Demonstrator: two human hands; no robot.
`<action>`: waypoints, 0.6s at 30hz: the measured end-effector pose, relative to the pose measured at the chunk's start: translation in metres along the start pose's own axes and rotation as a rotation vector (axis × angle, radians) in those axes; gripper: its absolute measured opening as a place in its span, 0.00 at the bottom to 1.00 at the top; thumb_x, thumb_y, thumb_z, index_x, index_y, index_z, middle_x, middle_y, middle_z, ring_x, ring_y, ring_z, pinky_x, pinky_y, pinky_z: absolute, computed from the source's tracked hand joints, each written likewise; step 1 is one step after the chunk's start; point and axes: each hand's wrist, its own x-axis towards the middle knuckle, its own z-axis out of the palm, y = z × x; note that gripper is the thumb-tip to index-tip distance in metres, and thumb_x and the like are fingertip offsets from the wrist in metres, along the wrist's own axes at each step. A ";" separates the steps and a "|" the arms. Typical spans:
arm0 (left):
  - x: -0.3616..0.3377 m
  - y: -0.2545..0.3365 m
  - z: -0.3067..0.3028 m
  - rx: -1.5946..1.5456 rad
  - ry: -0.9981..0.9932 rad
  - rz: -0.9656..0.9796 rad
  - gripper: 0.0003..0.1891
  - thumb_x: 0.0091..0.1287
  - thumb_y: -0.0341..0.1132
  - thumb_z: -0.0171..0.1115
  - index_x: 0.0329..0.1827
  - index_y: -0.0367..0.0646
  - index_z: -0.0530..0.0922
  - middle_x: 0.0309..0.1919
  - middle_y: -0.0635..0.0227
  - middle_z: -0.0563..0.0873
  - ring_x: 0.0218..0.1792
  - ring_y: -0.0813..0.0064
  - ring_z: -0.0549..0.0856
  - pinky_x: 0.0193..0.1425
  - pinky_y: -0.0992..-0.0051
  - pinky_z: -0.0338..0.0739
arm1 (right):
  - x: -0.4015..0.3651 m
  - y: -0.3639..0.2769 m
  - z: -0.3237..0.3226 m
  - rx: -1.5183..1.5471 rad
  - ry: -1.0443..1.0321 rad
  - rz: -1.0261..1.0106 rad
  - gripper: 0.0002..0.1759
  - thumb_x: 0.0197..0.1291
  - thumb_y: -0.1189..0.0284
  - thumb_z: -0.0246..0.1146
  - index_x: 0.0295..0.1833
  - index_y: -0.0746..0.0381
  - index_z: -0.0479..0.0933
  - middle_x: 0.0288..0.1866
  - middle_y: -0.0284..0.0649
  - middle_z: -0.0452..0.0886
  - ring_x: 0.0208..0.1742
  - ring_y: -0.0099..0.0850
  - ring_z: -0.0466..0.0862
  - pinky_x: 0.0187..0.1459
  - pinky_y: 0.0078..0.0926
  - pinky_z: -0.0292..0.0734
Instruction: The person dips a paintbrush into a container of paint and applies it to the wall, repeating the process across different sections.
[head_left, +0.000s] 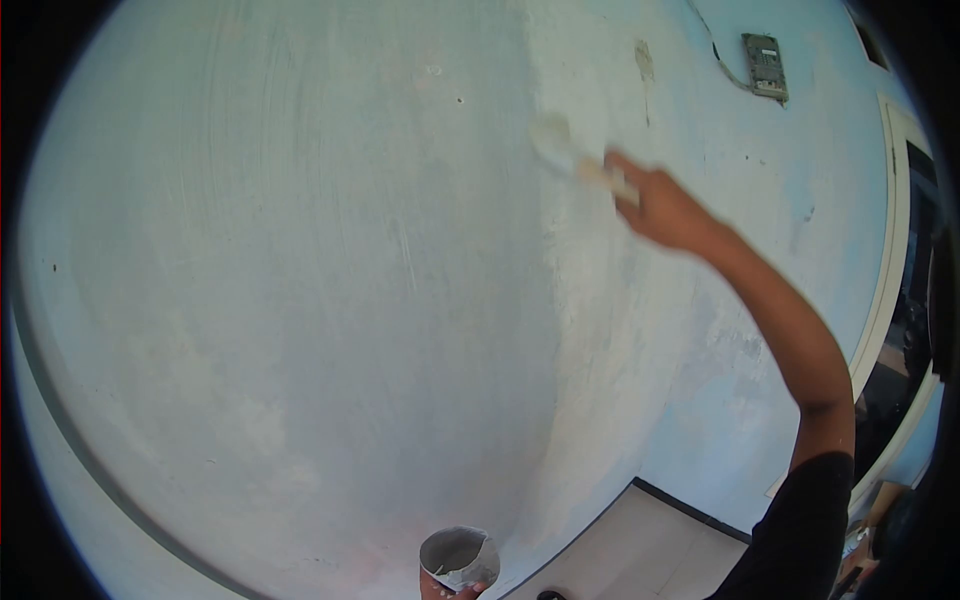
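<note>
My right hand (668, 205) is raised at arm's length with its fingers closed round the pale handle of a paintbrush (556, 142). The brush head is blurred by motion and overlaps the wall (400, 300), at the border between a greyer coated area on the left and a lighter, patchy strip. Low in the view, my left hand (452, 592) grips a paint pot (487, 562) from below. Its rim is uneven, and greyish paint shows inside. Most of the left hand is cut off by the bottom edge.
An old electrical box (765, 68) with a cable is fixed high on the right of the wall. A door frame (885, 240) with dark glass stands at the far right. Below are a grey floor (640, 550) with a dark skirting edge and some clutter (870, 540) at lower right.
</note>
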 end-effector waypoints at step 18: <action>-0.016 0.072 0.009 -0.101 -0.061 -0.322 0.37 0.54 0.42 0.74 0.64 0.36 0.66 0.57 0.57 0.77 0.59 0.63 0.76 0.61 0.63 0.72 | 0.173 0.028 -0.122 -0.211 0.618 -0.038 0.17 0.61 0.70 0.61 0.56 0.58 0.74 0.36 0.52 0.82 0.33 0.44 0.84 0.40 0.39 0.79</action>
